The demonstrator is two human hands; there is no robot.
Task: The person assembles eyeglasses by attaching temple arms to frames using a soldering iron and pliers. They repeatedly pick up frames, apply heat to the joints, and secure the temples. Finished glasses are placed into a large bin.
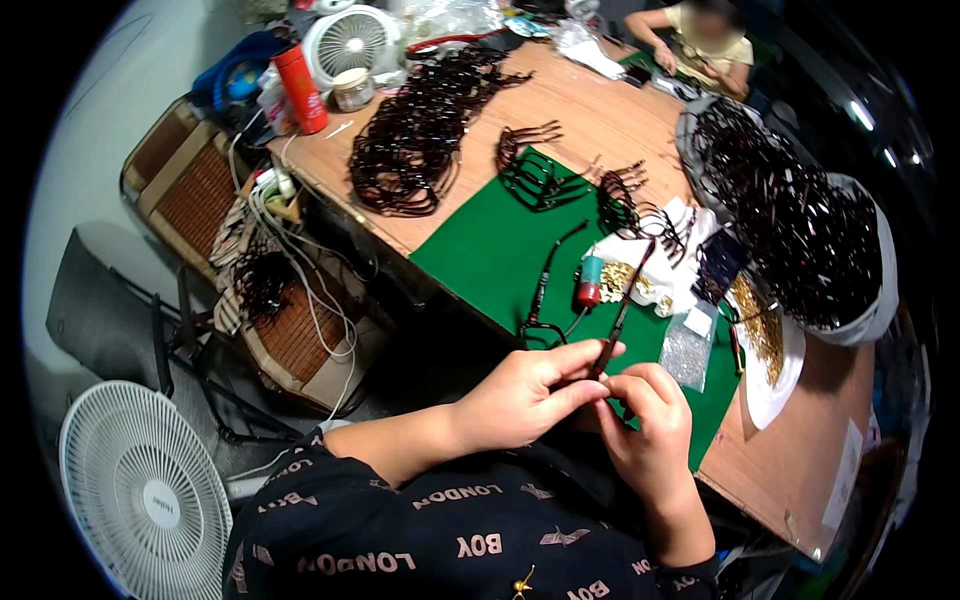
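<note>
A dark pair of glasses (622,318) is in my left hand (515,402), its fingers and thumb closed on the frame near one hinge. Both temples of the glasses point away from me over the green mat (470,245). My right hand (650,425) is pinched at the same corner, with fingertips touching the frame; whether a small part is between them is hidden. Just beyond the hands lies a teal and red handled tool (590,282). Small gold-coloured metal parts (620,280) lie on white paper next to it.
Many dark glasses frames (415,140) are stacked at the far left. Smaller groups of temples (540,180) lie on the mat. A large bag of dark frames (790,220), a clear bag (686,350) and gold pieces (762,330) are right. A co-worker (705,45) sits opposite.
</note>
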